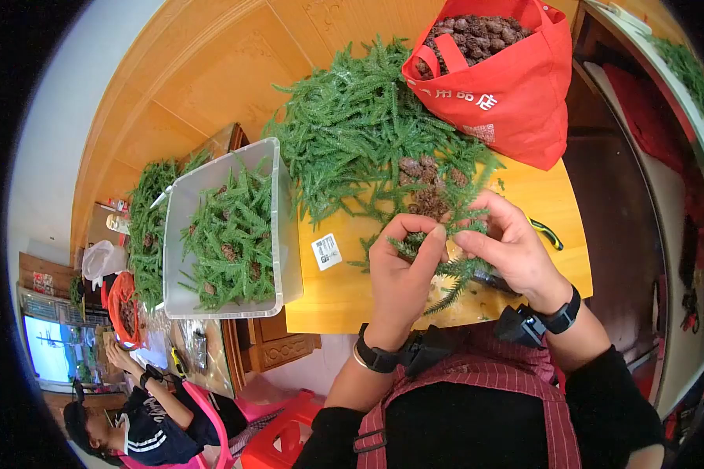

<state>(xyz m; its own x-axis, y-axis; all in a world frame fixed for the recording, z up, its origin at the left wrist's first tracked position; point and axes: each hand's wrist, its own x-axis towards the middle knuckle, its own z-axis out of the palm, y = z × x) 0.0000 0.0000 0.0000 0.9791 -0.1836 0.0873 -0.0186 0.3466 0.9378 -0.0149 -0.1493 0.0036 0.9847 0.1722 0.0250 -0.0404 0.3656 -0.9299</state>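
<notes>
My left hand (400, 273) and my right hand (516, 254) meet over the near part of a yellow table (336, 301). Between their pinched fingertips is a green artificial pine sprig (455, 283), its needles fanning out below and around the fingers. Whatever the fingertips press together at its stem is too small to make out. Just beyond my hands lies a small pile of brown pine cones (424, 184). Behind and left of these, a big heap of loose green pine sprigs (352, 117) covers the far part of the table.
A red bag (508, 102) full of pine cones stands at the far right. On the left, a clear plastic bin (289, 258) holds finished-looking sprigs with cones. A white label (326, 252) and green-black handled pliers (547, 233) lie nearby. Another person (160, 414) sits lower left.
</notes>
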